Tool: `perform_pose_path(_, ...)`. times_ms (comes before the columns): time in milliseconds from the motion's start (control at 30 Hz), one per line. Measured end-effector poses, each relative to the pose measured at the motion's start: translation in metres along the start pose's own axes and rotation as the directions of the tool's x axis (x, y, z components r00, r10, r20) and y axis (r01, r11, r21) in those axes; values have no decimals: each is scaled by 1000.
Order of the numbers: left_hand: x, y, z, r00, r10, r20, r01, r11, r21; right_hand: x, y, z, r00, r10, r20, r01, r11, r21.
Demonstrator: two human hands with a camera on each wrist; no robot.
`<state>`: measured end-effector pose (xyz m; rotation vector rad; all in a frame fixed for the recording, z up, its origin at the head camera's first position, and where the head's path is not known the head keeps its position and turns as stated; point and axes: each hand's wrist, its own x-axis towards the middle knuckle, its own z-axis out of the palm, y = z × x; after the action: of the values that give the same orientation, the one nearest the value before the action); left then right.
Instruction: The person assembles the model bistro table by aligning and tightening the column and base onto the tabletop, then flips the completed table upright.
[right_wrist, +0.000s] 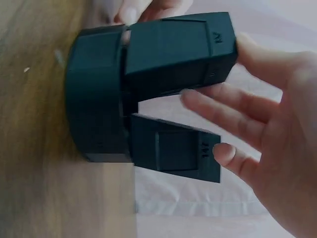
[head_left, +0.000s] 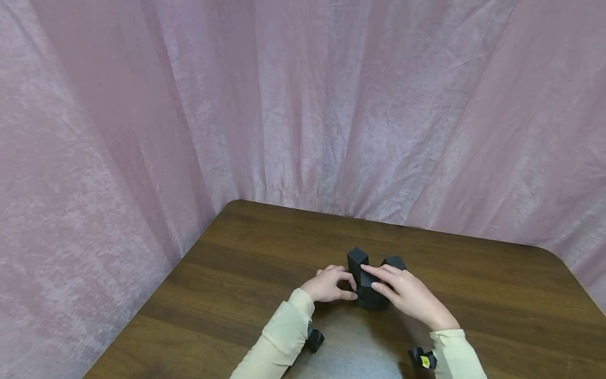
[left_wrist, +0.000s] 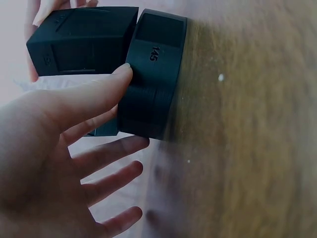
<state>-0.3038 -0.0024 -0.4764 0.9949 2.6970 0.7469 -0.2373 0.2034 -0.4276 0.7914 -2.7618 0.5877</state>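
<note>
A low rounded black base (head_left: 371, 302) stands on the table, with the number 145 on its side in the left wrist view. Several black blocks rise from it: a tall one at the left (head_left: 357, 258), one at the right (head_left: 394, 261) and a front block (right_wrist: 181, 54). My left hand (head_left: 330, 284) pinches the left edge of the base, thumb (left_wrist: 111, 89) in front; its other fingers are spread. My right hand (head_left: 409, 295) holds the front block between thumb and fingers. Its little finger touches the end of another block (right_wrist: 176, 151), marked with a number.
The brown wooden table (head_left: 227, 263) has rounded far corners. A pink curtain (head_left: 303, 105) hangs along its back and left sides. Small black devices are strapped at the left wrist (head_left: 314, 339) and the right wrist (head_left: 418, 359). A greyish patch lies on the near table surface.
</note>
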Motion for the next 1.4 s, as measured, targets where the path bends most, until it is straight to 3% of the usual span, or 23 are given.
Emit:
perform_pose_path(200, 0, 0, 0, 1000, -1, -1, 1, 1000, -5, -1, 2, 3, 996, 91, -13, -92, 995, -35)
perform_pose_path(433, 1, -1, 1, 1000, 2, -2, -2, 1000, -15, -2, 5, -9, 977, 208, -50, -209, 978, -21)
perform_pose_path(833, 1, 0, 0, 1000, 2, 1, -2, 1000, -20, -6, 13, -18, 982, 171, -81, -177, 982, -67)
perform_pose_path(1133, 0, 0, -1, 1000, -12, 14, 13, 999, -35, -8, 15, -21, 976, 207, 71, -208, 978, 6)
perform_pose_path(1400, -1, 2, -3, 1000, -10, 8, 11, 999, -46, -12, 13, -30, 975, 188, 121, -192, 981, 21)
